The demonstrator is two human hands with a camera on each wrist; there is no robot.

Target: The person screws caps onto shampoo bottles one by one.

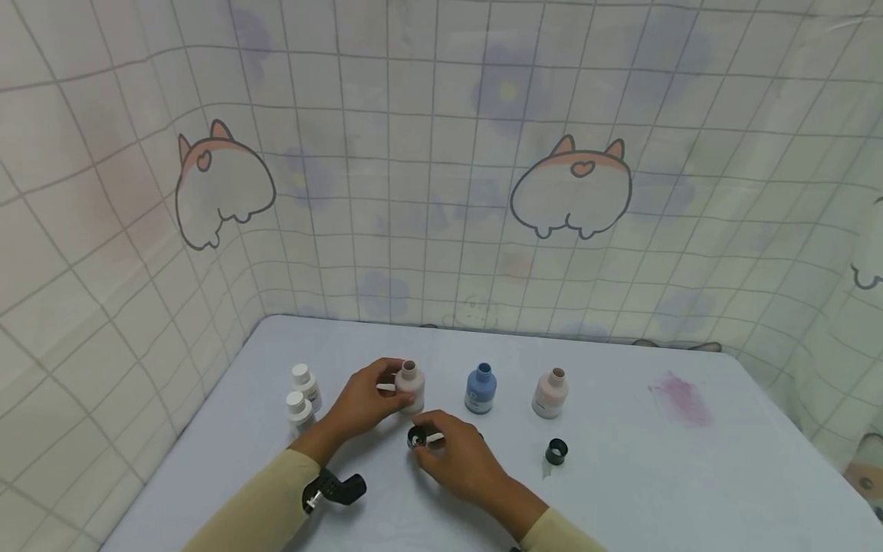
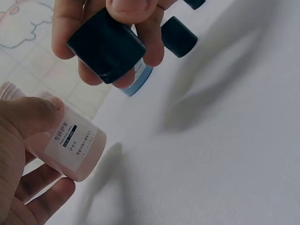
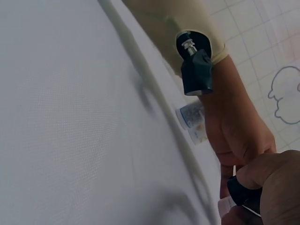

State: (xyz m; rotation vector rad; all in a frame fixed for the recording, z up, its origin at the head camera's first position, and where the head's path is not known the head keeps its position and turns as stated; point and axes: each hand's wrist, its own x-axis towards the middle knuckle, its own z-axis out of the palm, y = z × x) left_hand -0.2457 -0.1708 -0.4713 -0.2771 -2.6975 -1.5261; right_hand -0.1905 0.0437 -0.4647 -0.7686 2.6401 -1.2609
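Observation:
My left hand [image 1: 366, 400] grips a pale pink bottle [image 1: 411, 392] with an open, capless neck. In the left wrist view, the thumb lies across the bottle's upper side and a printed label [image 2: 70, 140] shows below it. Close in front of the bottle, my right hand [image 1: 461, 458] pinches a black cap [image 1: 416, 438] between thumb and fingers, apart from the neck. The cap's hollow side shows in the head view. Part of the right hand's fingers is cut off in the right wrist view.
An uncapped blue bottle [image 1: 480, 391] and another uncapped pink bottle [image 1: 550, 395] stand to the right. A black cap [image 1: 556, 451] lies before the pink one; another cap [image 2: 179, 36] sits near the blue one. Two white-capped bottles, one nearer [image 1: 300, 412], one farther [image 1: 307, 385], stand left.

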